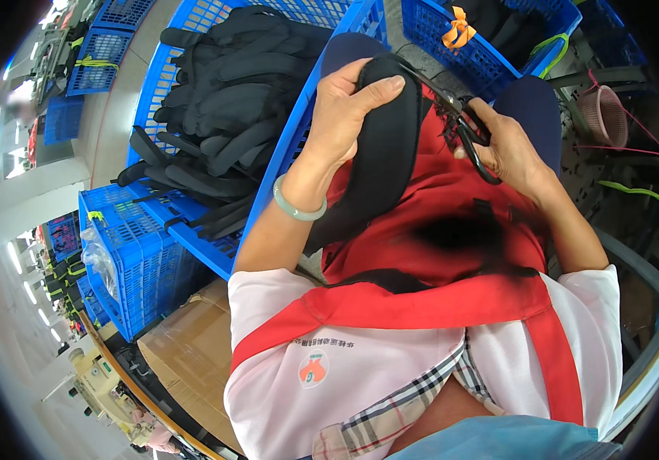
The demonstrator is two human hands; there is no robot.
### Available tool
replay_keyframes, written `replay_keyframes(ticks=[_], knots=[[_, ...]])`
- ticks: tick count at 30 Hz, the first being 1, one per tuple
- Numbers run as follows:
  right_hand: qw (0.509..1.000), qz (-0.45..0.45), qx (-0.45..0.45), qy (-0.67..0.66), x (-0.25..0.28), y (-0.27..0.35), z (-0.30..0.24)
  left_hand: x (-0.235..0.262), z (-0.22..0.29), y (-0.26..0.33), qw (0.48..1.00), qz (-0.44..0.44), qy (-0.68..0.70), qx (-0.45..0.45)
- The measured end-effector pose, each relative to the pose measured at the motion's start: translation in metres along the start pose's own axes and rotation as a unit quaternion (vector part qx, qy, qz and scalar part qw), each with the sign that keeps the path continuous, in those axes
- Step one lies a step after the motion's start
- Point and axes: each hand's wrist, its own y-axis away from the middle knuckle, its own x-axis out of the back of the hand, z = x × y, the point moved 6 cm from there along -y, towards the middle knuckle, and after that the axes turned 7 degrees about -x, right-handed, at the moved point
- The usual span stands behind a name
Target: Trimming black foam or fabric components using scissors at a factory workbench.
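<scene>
obs: left hand [349, 100] holds a black padded strap [385, 146] up over the lap, fingers clamped on its rounded top end, thumb pressed across the face. right hand [507, 146] carries black scissors [464, 126], fingers closed through the loops; blades point toward the strap's right edge, where loose dark threads hang. cannot tell whether the blades are parted, since that spot is blurred. strap's lower part runs down over the red apron [437, 230].

surroundings: blue crate [191, 245] at the person's left, heaped with more black straps [230, 100]; a second blue crate [490, 65] ahead with an orange tie [458, 29].

risks, as judged:
- blade tips sit just beside the left thumb and the strap's edge; a slip of the grip could nick the thumb.
- threads lie close to the seam; biting too deep could cut stitching or the fabric itself rather than the stray ends.
- strap is held at one end only, the rest hanging; it could twist under the blades and spoil the cut.
- apron cloth lies right beneath and could get caught.
</scene>
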Motion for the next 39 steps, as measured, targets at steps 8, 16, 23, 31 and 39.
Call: replay_keyframes(ticks=[8, 16, 23, 31, 39], knots=[[0.985, -0.115, -0.035, -0.125, -0.003, 0.002, -0.002, 0.001, -0.002, 0.001, 1.000, -0.009, -0.011, -0.004], [0.972, -0.160, -0.060, -0.162, -0.002, 0.009, 0.004, -0.005, -0.004, 0.004, 0.999, -0.038, 0.000, 0.014], [0.953, -0.223, -0.087, -0.183, 0.004, 0.014, -0.001, -0.009, -0.010, 0.012, 0.998, -0.048, -0.040, 0.029], [0.985, -0.155, -0.061, -0.043, 0.021, 0.012, 0.010, -0.013, -0.011, 0.014, 0.996, -0.071, -0.056, 0.027], [0.991, -0.103, 0.004, 0.089, 0.042, 0.011, -0.010, -0.021, -0.014, 0.016, 0.992, -0.101, -0.065, 0.028]])
